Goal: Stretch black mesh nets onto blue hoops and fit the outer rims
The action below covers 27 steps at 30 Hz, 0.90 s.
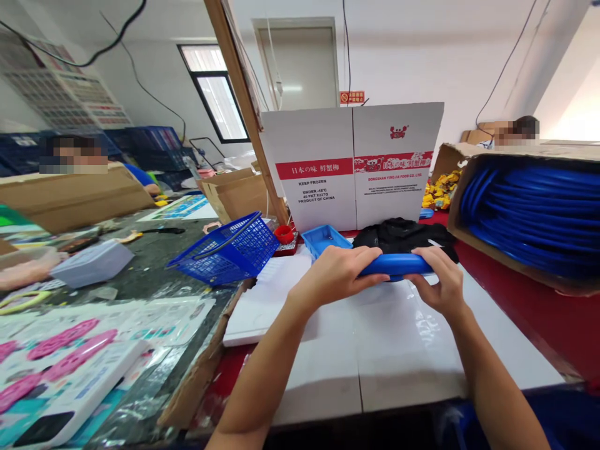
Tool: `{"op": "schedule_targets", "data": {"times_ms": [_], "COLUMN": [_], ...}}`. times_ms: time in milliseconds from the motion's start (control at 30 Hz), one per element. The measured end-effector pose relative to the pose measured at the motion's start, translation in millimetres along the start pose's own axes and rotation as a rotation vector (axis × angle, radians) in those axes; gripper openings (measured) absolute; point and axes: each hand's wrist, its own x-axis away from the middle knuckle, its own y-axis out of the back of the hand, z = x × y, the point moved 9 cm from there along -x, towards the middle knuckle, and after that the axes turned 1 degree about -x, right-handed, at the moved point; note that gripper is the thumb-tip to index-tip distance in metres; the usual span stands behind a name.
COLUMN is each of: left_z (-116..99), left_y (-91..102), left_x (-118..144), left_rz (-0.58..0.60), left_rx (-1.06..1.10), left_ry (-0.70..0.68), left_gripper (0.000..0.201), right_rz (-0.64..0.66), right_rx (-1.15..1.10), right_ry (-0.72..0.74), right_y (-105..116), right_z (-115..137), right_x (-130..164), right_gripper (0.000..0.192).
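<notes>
Both hands hold a blue plastic disc [398, 265], seen nearly edge-on with a thick, rounded rim, above the white cardboard work surface [389, 350]. My left hand [341, 270] grips its left end, thumb below and fingers on top. At the right end, my right hand [439, 278] pinches the rim the same way. Just behind the disc lie a black cloth [398, 236] and a light-blue tray [323, 240]. The disc's flat face is hidden from this angle.
On the right, a cardboard box [452, 219] holds several blue round-edged pieces [529, 219]. A blue basket [229, 247] leans tilted at left beside white board [255, 306]. A printed white carton panel [319, 169] stands behind. Two people are partly visible behind boxes.
</notes>
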Motion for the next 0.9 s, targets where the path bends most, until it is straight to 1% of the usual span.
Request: {"op": "schedule_targets", "data": {"times_ms": [67,100,167,233,300,333,367,400,433,467,533,600,667,733,800,867,900], "left_z": [7.1,12.9,31.2,59.1,91.9,107.8,122.5,135.4,146.6,156.3,172.0,184.3,193.4,199.6,202.9,203.8,204.2], "left_y": [4.3,7.1,15.9,27.5,36.2,36.5,33.3,27.0,18.9,10.3,-4.1,-14.2,-22.4,-33.6,-47.3,-58.1,-61.4], "left_x": [1.5,2.9,7.2,14.5,26.5,33.5,39.7,44.3,47.0,48.3,50.5,53.4,55.4,54.5,52.7,51.9,52.3], "left_rz": [-0.032,-0.056,-0.158,-0.339,-0.586,-0.709,-0.812,-0.887,-0.928,-0.938,-0.911,-0.861,-0.797,-0.702,-0.608,-0.561,-0.563], "left_rx": [0.009,0.027,0.097,0.218,0.376,0.464,0.554,0.640,0.711,0.758,0.776,0.748,0.727,0.763,0.847,0.913,0.916], "left_ry": [0.012,0.022,0.073,0.187,0.338,0.413,0.483,0.544,0.594,0.634,0.689,0.711,0.717,0.732,0.771,0.811,0.826], "left_gripper": [0.046,0.046,0.044,0.043,0.045,0.046,0.047,0.049,0.050,0.051,0.054,0.060,0.066,0.071,0.075,0.079,0.081], "right_rz": [-0.036,-0.062,-0.136,-0.189,-0.162,-0.126,-0.089,-0.063,-0.053,-0.056,-0.081,-0.109,-0.143,-0.187,-0.225,-0.235,-0.232], "right_rx": [-0.025,-0.045,-0.097,-0.210,-0.430,-0.563,-0.689,-0.794,-0.873,-0.925,-0.965,-0.963,-0.936,-0.892,-0.831,-0.773,-0.748], "right_ry": [-0.050,-0.094,-0.245,-0.478,-0.722,-0.818,-0.886,-0.926,-0.947,-0.956,-0.963,-0.982,-1.013,-1.032,-1.026,-1.004,-0.991], "right_y": [-4.3,-6.3,-8.5,-14.1,-31.3,-43.0,-54.6,-64.4,-71.9,-77.7,-86.0,-92.7,-96.9,-97.1,-93.8,-90.4,-89.0], "right_z": [-8.6,-17.2,-46.0,-86.2,-121.8,-132.4,-137.5,-138.0,-135.7,-131.9,-123.5,-118.0,-118.4,-123.9,-131.7,-138.3,-140.6], "right_x": [1.0,1.9,6.7,18.2,34.4,42.1,48.2,52.5,55.3,57.2,60.4,64.5,69.9,75.1,78.6,80.4,80.8], "right_gripper": [0.049,0.052,0.060,0.061,0.052,0.048,0.045,0.044,0.042,0.042,0.047,0.054,0.061,0.067,0.070,0.072,0.072]}}
